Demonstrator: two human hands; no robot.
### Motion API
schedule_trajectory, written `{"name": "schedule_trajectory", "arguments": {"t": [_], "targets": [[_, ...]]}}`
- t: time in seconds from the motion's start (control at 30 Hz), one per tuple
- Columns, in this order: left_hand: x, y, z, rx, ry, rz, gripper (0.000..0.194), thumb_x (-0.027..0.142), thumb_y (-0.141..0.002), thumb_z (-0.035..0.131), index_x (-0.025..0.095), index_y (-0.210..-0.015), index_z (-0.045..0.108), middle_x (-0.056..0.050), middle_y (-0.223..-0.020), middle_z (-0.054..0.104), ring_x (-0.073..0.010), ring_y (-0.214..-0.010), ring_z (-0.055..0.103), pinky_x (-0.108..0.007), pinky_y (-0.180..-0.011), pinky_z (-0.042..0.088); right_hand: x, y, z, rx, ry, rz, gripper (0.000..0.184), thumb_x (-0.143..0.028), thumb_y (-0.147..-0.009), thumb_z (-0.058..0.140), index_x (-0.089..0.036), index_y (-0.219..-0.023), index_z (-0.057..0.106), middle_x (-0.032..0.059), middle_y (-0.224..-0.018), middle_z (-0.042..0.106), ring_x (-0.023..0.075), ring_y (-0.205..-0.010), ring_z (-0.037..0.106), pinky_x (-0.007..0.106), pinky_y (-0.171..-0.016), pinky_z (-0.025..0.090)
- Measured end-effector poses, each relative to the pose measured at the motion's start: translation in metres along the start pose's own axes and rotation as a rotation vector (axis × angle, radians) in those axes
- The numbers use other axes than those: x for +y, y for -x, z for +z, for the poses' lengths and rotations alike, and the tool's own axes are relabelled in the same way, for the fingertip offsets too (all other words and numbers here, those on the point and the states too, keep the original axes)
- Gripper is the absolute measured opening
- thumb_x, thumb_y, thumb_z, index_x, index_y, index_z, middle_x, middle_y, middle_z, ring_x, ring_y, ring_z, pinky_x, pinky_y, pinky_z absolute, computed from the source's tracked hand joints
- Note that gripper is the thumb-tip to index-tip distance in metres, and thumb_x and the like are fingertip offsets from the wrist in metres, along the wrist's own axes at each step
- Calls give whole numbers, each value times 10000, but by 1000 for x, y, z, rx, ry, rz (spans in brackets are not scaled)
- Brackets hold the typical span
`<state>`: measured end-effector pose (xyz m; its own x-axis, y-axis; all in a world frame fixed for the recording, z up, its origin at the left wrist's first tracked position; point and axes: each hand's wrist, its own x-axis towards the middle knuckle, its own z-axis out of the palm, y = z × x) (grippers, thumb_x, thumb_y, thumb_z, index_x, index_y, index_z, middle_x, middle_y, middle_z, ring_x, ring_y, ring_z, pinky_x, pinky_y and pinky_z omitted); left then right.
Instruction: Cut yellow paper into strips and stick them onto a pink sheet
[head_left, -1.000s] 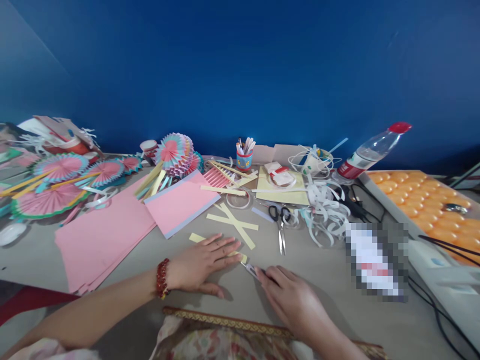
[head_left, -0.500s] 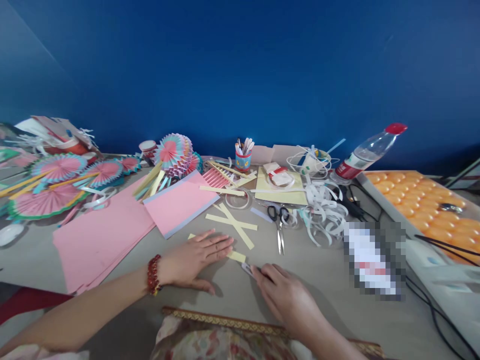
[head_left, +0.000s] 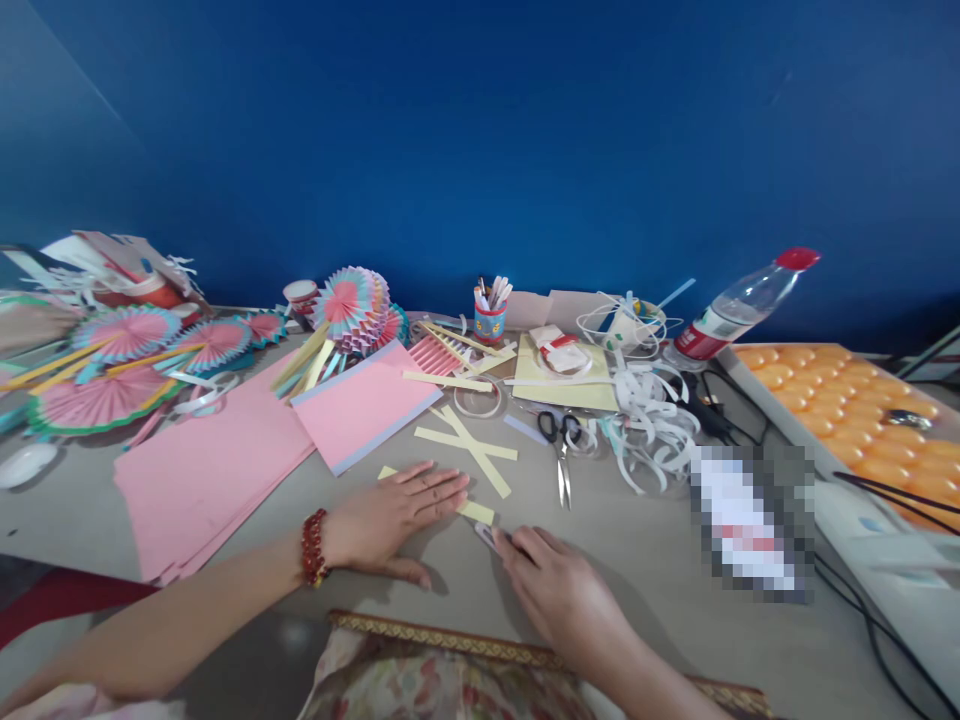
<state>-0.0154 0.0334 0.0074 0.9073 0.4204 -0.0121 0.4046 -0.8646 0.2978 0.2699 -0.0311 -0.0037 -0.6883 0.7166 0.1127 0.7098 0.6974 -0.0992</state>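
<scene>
My left hand [head_left: 397, 522] lies flat and open on a narrow pale-yellow paper strip [head_left: 478, 513], pressing it to the table. Both ends of the strip show past my fingers. Just right of it, my right hand [head_left: 555, 580] is closed on a small pale tool with a rounded tip [head_left: 484, 535]. Most of the tool is hidden in my fingers, so its kind is unclear. Its tip rests near the strip's right end. Beyond my hands, more yellow strips [head_left: 480, 452] lie crossed beside black-handled scissors [head_left: 562, 455].
Pink sheets [head_left: 217, 455] and a blue-edged pink card [head_left: 367, 405] lie left, near folded paper fans [head_left: 124, 330]. Behind stands a pen cup [head_left: 490, 322]. To the right are curled white strips [head_left: 652, 425], a tilted plastic bottle [head_left: 731, 318] and an orange padded sheet [head_left: 832, 400].
My right hand and the pale tool have shifted slightly left, with the tip now below the strip's end. My left hand stays on the strip. The whole view has moved a little.
</scene>
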Motion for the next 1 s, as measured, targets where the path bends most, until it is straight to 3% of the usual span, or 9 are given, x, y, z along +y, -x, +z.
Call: {"name": "schedule_trajectory", "arguments": {"t": [0.53, 0.8, 1.0], "targets": [[0, -1, -1, -15, 16, -8, 977, 642, -897, 544, 195, -1591, 23, -110, -1635, 142, -290, -1502, 171, -448, -1235, 69, -20, -18, 0, -60, 96, 15, 487, -135, -829, 682, -81, -1298, 565, 96, -968, 670, 202, -809, 606, 298, -672, 480], [-5, 18, -6, -25, -6, -68, 929, 672, -921, 476, 206, -1591, 32, -91, -1637, 145, -272, -1507, 155, -427, -1236, 41, -11, -19, -3, -54, 54, 53, 417, -128, -859, 659, -163, -1270, 591, 69, -948, 653, 195, -820, 584, 298, -702, 432], [6, 30, 3, -12, -17, -94, 943, 691, -912, 464, 201, -1590, 28, -104, -1638, 135, -291, -1505, 149, -468, -1230, 61, 3, -25, -10, -73, -9, -22, 383, -100, -858, 633, -176, -1233, 605, 61, -949, 646, 193, -828, 572, 304, -722, 401]]}}
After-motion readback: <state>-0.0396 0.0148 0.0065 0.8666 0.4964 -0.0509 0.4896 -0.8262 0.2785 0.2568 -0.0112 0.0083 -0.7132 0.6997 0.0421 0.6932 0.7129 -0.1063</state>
